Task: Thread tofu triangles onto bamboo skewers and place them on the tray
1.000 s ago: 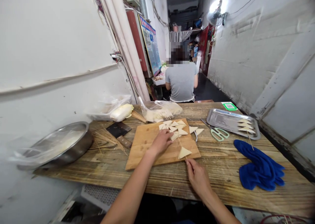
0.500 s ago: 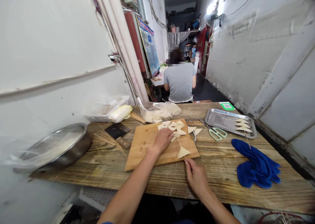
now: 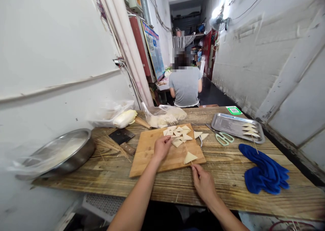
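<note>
My left hand [image 3: 161,146] lies on the wooden cutting board [image 3: 149,154], fingers pinched on a pale triangular tofu piece [image 3: 177,143] at the near edge of a pile of triangles [image 3: 179,130]. My right hand [image 3: 202,183] rests on the table just below the board's near right corner, closed on the end of a thin bamboo skewer [image 3: 188,153]. The skewer runs up across the board and carries one triangular piece [image 3: 190,157].
A cleaver [image 3: 122,138] and loose skewers [image 3: 109,145] lie left of the board, with a steel basin [image 3: 59,153] farther left. Scissors [image 3: 222,138], a steel tray [image 3: 230,124] with a filled skewer and a blue cloth [image 3: 265,170] sit to the right. A seated person [image 3: 186,85] faces away beyond the table.
My left hand has drawn back from the pile toward me, bringing a triangle with it. My right hand and the skewer have hardly moved.
</note>
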`<state>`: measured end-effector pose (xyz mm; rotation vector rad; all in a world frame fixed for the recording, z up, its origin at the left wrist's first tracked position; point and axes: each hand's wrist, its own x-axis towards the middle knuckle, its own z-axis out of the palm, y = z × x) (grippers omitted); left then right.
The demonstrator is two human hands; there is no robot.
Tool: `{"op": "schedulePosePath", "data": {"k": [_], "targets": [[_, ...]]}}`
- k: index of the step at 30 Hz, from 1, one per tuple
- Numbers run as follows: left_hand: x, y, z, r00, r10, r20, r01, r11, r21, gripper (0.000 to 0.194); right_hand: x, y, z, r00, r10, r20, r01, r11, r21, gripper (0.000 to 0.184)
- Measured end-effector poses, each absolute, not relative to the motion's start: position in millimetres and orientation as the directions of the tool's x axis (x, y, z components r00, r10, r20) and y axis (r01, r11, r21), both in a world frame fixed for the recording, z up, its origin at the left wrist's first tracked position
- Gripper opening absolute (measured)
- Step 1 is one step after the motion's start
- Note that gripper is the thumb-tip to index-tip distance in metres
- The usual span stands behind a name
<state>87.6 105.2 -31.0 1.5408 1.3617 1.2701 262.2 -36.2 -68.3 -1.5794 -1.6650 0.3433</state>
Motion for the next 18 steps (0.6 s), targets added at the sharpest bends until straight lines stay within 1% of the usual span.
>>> {"op": "schedulePosePath", "data": {"k": [2,3,5,8,10,13,16,18], "targets": [[84,99,-30,-0.063,0.996,0.061,0.023,-0.059,0.998,0.032,262,-37,-67,0.087,0.925,0.37,0.686,0.214,-0.695,0.039],[81,96,-30,-0.042,0.999,0.008,-0.117,-0.013,0.993,0.035,261,-38,-66,0.078,0.922,0.38,0.672,0.233,-0.703,0.038],[74,90,-31,-0.008,0.999,-0.039,-0.366,0.033,0.93,0.033,260,-39,-63,0.061,0.915,0.399,0.65,0.267,-0.712,0.035],[62,85,-34,-0.004,0.997,-0.077,-0.621,0.057,0.782,0.023,257,-41,-60,0.026,0.906,0.423,0.63,0.314,-0.711,0.033],[56,86,-37,0.0,0.992,-0.129,-0.722,0.09,0.686,0.017,253,-43,-58,-0.018,0.902,0.432,0.622,0.348,-0.701,0.032],[49,90,-40,0.015,0.968,-0.25,-0.803,0.161,0.574,0.015,247,-46,-55,-0.077,0.903,0.423,0.629,0.373,-0.682,0.033],[46,92,-40,0.042,0.95,-0.309,-0.836,0.203,0.51,0.021,240,-47,-54,-0.115,0.911,0.396,0.641,0.373,-0.671,0.033],[44,91,-38,0.058,0.946,-0.318,-0.836,0.22,0.503,0.022,236,-46,-53,-0.134,0.917,0.377,0.648,0.369,-0.666,0.033]]}}
